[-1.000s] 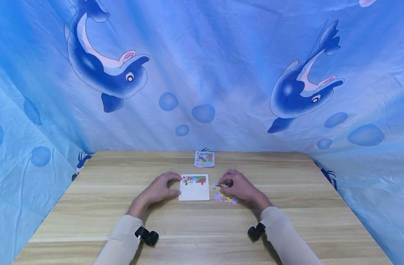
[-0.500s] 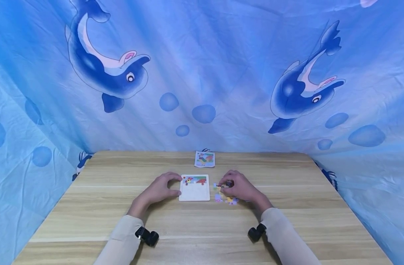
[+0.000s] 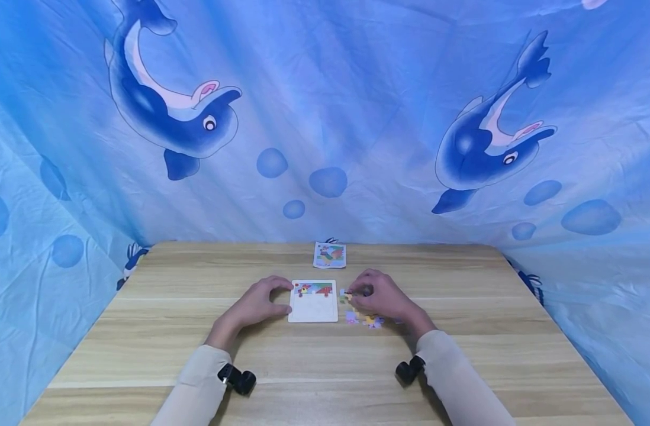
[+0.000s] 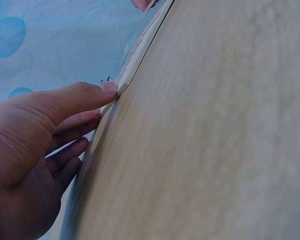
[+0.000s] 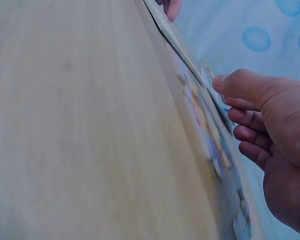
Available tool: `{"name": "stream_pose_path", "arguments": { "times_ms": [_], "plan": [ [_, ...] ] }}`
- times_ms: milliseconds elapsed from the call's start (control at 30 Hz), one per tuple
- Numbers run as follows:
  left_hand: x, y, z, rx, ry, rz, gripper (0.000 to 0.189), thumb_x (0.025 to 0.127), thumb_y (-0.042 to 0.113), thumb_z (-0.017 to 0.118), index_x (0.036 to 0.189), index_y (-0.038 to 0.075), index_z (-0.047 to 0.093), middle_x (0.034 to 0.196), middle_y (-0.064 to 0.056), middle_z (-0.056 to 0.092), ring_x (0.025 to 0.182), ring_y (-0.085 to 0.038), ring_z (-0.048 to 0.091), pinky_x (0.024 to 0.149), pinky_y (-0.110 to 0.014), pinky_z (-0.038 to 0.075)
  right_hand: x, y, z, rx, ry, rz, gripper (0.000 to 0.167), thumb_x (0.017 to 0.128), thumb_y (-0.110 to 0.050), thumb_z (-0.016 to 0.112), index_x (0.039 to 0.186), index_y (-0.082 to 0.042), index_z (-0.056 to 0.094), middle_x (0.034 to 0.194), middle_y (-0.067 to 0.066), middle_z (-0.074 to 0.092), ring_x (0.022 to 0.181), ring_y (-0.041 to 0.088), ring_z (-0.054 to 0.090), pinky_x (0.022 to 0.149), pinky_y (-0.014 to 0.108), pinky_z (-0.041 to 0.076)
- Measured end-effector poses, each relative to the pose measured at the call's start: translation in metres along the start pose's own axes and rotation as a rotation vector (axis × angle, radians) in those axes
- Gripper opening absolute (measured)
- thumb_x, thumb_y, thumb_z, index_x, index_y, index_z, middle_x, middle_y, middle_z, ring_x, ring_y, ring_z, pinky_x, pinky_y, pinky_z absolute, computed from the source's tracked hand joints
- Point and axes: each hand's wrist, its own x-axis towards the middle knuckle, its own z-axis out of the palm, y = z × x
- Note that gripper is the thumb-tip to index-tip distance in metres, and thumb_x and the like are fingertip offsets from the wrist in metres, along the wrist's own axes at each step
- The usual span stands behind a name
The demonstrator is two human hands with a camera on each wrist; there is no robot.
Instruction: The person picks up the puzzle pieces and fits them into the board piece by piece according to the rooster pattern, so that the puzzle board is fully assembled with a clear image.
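Note:
A white square jigsaw puzzle tray lies mid-table, a strip of colourful pieces filling its top part. At its left edge my left hand holds it, the thumb on the near corner and the other fingers further along. In the left wrist view, the left thumb touches the tray's corner. Right of the tray, my right hand pinches a thin puzzle piece between thumb and fingers, raised above the table in the right wrist view. Its picture is too small to tell. Loose puzzle pieces lie under and beside that hand.
Behind the tray lies a picture card showing a colourful bird-like figure. The wooden table ends at a blue curtain printed with dolphins, which also hangs at both sides.
My right hand has lifted and shifted slightly left towards the tray with a piece in its fingertips. The left hand and tray have stayed in place.

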Motion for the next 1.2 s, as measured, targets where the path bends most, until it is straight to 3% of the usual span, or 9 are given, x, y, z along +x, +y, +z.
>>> {"name": "stream_pose_path", "arguments": {
  "times_ms": [233,367,567,800,1033,1200],
  "plan": [
    [0.000,0.000,0.000,-0.007,-0.003,-0.001,0.049,0.086,0.023,0.083,0.131,0.012,0.068,0.146,-0.012,0.059,0.143,-0.038,0.049,0.122,-0.057,0.037,0.009,-0.013,0.009,0.019,0.011,-0.054,0.014,0.090,-0.021,0.080,0.103,-0.023,0.079,0.113,-0.007,0.068,0.114,0.017,0.060,0.104,0.044,0.052],
    [0.000,0.001,0.000,-0.003,0.000,0.008,0.049,0.085,0.023,0.083,0.131,0.011,0.068,0.146,-0.013,0.059,0.142,-0.039,0.049,0.122,-0.058,0.037,0.015,-0.019,0.017,0.029,0.002,-0.087,0.015,0.091,-0.022,0.079,0.106,-0.021,0.080,0.115,-0.005,0.066,0.112,0.017,0.060,0.097,0.040,0.055],
    [0.000,0.000,0.001,0.002,-0.003,0.003,0.049,0.086,0.023,0.083,0.132,0.010,0.068,0.147,-0.014,0.058,0.143,-0.040,0.049,0.122,-0.059,0.037,0.025,-0.029,0.030,0.052,-0.030,-0.129,0.015,0.092,-0.021,0.078,0.107,-0.022,0.080,0.113,-0.005,0.067,0.111,0.016,0.060,0.096,0.038,0.054],
    [0.002,0.000,0.001,0.003,-0.001,0.010,0.048,0.086,0.022,0.083,0.130,0.012,0.068,0.145,-0.012,0.060,0.141,-0.037,0.051,0.122,-0.057,0.039,0.036,-0.040,0.043,0.036,-0.016,-0.155,0.015,0.091,-0.017,0.078,0.105,-0.017,0.081,0.107,-0.003,0.068,0.096,0.012,0.060,0.080,0.027,0.053],
    [0.001,0.000,0.000,0.000,-0.010,0.022,0.046,0.087,0.023,0.082,0.130,0.012,0.068,0.144,-0.011,0.060,0.141,-0.037,0.051,0.121,-0.057,0.039,0.044,-0.049,0.054,0.050,-0.021,-0.192,0.016,0.089,-0.013,0.078,0.105,-0.010,0.081,0.108,0.002,0.069,0.094,0.017,0.064,0.079,0.021,0.055],
    [0.000,0.000,-0.001,-0.009,-0.011,0.019,0.046,0.087,0.023,0.082,0.130,0.012,0.068,0.144,-0.012,0.060,0.141,-0.037,0.051,0.121,-0.057,0.039,0.047,-0.053,0.059,0.046,-0.041,-0.179,0.017,0.090,-0.014,0.077,0.106,-0.012,0.081,0.106,0.001,0.067,0.093,0.013,0.061,0.078,0.020,0.053]
  ]
}}
